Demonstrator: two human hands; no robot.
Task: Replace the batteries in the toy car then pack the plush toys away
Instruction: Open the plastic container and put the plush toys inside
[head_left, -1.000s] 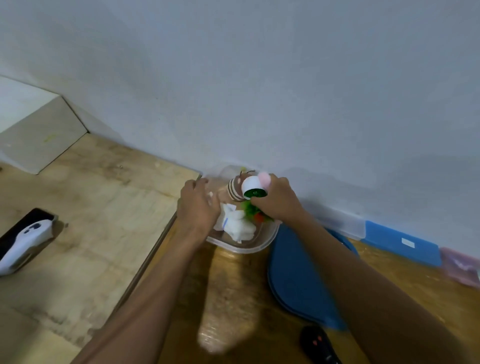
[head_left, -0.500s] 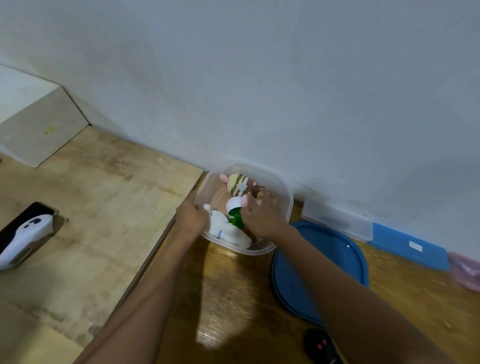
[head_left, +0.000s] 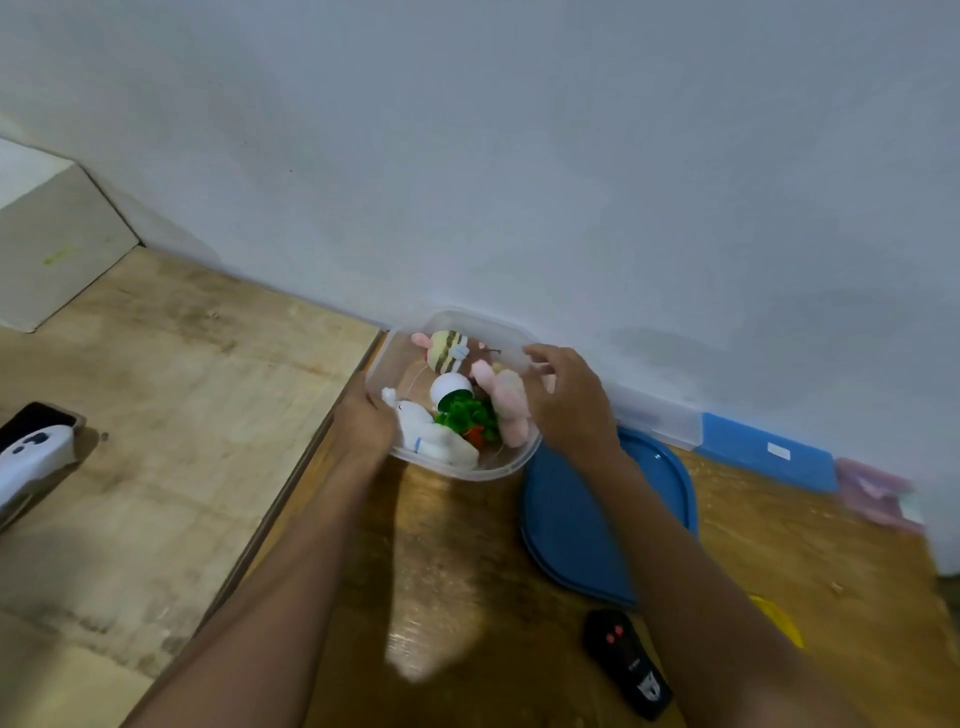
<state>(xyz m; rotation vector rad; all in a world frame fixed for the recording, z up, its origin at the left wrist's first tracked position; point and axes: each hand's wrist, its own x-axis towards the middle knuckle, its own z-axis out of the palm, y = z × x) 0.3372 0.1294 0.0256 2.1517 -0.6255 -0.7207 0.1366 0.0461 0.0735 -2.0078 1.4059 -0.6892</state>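
Note:
A clear plastic container (head_left: 483, 325) stands on the brown table by the wall. Inside lie several plush toys: a striped yellow-and-brown one (head_left: 449, 351), a white one (head_left: 434, 434), a green-and-white one (head_left: 460, 402) and a pink one (head_left: 506, 400). My left hand (head_left: 363, 418) grips the container's left rim. My right hand (head_left: 569, 397) hovers over the right rim with relaxed fingers, holding nothing. The blue lid (head_left: 587, 519) lies flat just right of the container, partly under my right forearm.
A black remote with red buttons (head_left: 626, 662) lies near the table's front. A yellow object (head_left: 776, 618) peeks out beside my right arm. Clear and blue boxes (head_left: 763, 449) line the wall. A white handheld device (head_left: 31, 460) rests on the lighter surface at left.
My right hand has let go of the green-and-white plush, which now lies in the container, and has lifted off to the right rim. The view has shifted a little.

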